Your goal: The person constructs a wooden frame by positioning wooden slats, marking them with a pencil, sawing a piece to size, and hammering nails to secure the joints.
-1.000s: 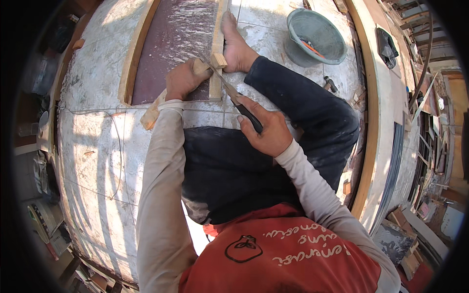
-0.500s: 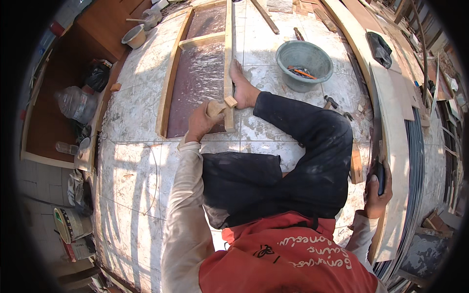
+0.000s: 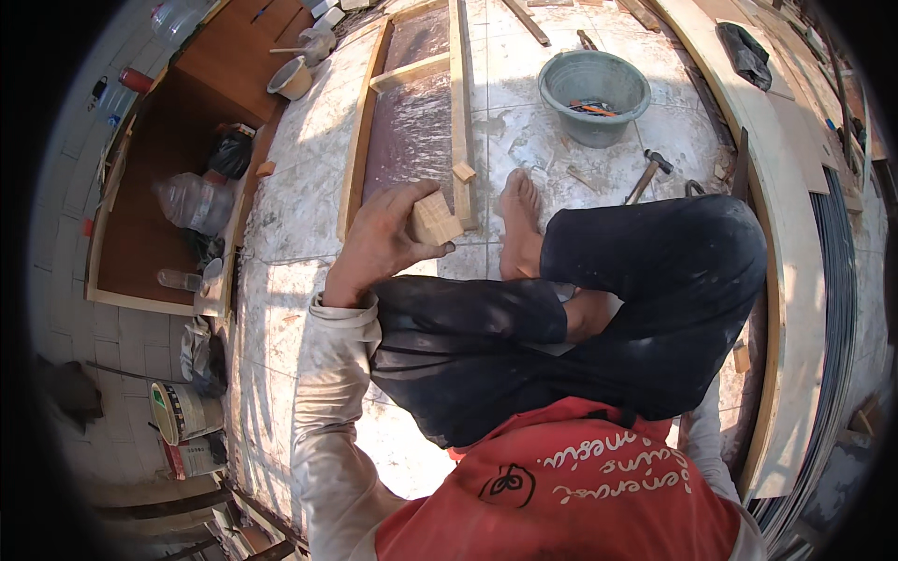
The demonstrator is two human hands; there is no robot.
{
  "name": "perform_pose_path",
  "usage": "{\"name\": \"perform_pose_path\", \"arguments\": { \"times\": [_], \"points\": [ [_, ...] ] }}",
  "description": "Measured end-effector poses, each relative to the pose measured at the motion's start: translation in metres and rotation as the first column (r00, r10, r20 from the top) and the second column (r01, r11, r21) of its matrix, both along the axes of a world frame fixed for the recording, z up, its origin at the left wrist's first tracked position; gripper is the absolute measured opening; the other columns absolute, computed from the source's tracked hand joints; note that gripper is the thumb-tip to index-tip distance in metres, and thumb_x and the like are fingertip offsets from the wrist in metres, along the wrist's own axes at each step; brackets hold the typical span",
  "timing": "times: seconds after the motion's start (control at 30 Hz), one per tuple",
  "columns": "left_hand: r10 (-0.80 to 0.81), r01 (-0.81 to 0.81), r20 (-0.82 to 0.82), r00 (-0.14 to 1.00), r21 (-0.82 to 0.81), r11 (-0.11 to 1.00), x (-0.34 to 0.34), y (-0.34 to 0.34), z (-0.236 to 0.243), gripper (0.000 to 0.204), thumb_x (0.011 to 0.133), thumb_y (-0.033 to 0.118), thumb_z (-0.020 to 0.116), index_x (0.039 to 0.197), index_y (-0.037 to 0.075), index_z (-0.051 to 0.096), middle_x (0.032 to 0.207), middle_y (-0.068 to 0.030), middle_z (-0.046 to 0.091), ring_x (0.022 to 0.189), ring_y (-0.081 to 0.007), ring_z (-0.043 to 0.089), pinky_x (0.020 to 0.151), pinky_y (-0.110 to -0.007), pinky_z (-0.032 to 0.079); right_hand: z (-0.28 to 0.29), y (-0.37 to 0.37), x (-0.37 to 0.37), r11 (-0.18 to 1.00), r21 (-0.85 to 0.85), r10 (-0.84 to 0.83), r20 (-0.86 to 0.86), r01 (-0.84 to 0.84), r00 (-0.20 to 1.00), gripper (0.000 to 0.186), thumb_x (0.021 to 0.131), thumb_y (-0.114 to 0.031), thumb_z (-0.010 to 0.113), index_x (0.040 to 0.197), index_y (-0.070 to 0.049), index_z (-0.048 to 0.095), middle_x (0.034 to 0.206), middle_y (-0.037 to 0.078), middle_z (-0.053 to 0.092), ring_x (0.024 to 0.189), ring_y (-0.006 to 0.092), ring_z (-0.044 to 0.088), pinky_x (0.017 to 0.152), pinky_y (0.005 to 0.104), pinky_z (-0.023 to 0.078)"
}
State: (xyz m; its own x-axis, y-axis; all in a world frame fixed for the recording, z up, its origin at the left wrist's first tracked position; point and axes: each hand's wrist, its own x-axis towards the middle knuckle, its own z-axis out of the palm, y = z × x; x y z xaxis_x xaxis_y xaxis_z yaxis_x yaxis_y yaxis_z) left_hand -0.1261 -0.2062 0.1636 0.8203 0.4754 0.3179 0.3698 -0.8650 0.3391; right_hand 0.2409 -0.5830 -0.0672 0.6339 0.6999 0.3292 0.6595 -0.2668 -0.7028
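My left hand (image 3: 388, 229) is closed around a wooden block (image 3: 435, 221), raised above my bent leg near the end of the wooden frame (image 3: 459, 122). A smaller wooden offcut (image 3: 464, 172) sits on that frame's right rail, just beyond the held block. The frame lies flat, with a dark reddish panel (image 3: 409, 140) inside it. My right sleeve (image 3: 708, 435) shows beside my hip, but the right hand is hidden behind my leg and body. Past my right knee a dark strip, seemingly the end of a saw blade (image 3: 742, 166), sticks up.
A grey-green bucket (image 3: 595, 98) holding tools stands ahead. A hammer (image 3: 647, 176) lies on the tiles before my right knee. Long boards (image 3: 795, 309) run along my right side, with a black plastic bag (image 3: 745, 56) on them. An open brown cabinet (image 3: 140, 224) lies at left.
My left hand has lifted the block off the frame toward me. My right hand, earlier on a saw's black handle, has dropped from sight. My right leg has drawn in, and its foot left the frame.
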Motion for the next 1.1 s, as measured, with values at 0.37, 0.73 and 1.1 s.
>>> {"name": "perform_pose_path", "arguments": {
  "times": [0.37,0.73,1.1],
  "points": [
    [-0.053,0.053,0.011,0.999,0.024,0.998,0.098,0.049,0.02,0.081,0.064,0.01,0.094,0.137,0.007,0.058,0.13,-0.0145,0.066,0.121,-0.0322,0.064,0.103,-0.041,0.05,0.11,0.028,0.028,0.852,0.326,-0.316,-0.306,0.411,0.898,0.036,0.104,-0.008,0.051,0.137,0.007,0.057,0.122,0.014,0.066,0.105,0.0224,0.067,0.093,0.0351,0.054],
    [0.215,-0.158,0.089,0.972,-0.427,0.89,0.154,0.051,-0.041,0.077,0.074,-0.005,0.076,0.146,0.005,0.053,0.132,-0.0099,0.062,0.117,-0.0232,0.059,0.105,-0.037,0.046,0.278,0.215,-0.086,-0.193,0.809,0.874,0.399,-0.554,0.278,0.04,0.088,-0.011,0.064,0.127,-0.001,0.06,0.11,0.017,0.062,0.093,0.0325,0.068,0.081,0.0412,0.056],
    [0.094,-0.111,0.104,0.99,0.179,0.978,0.04,0.179,-0.15,0.074,0.059,0.011,0.089,0.128,0.006,0.062,0.121,-0.014,0.062,0.112,-0.037,0.057,0.098,-0.047,0.048,0.12,0.337,-0.111,0.623,0.213,0.781,-0.236,-0.753,0.579,0.034,0.097,-0.004,0.06,0.131,-0.002,0.064,0.1,0.013,0.066,0.089,0.0228,0.067,0.081,0.0336,0.053]
  ]
}}
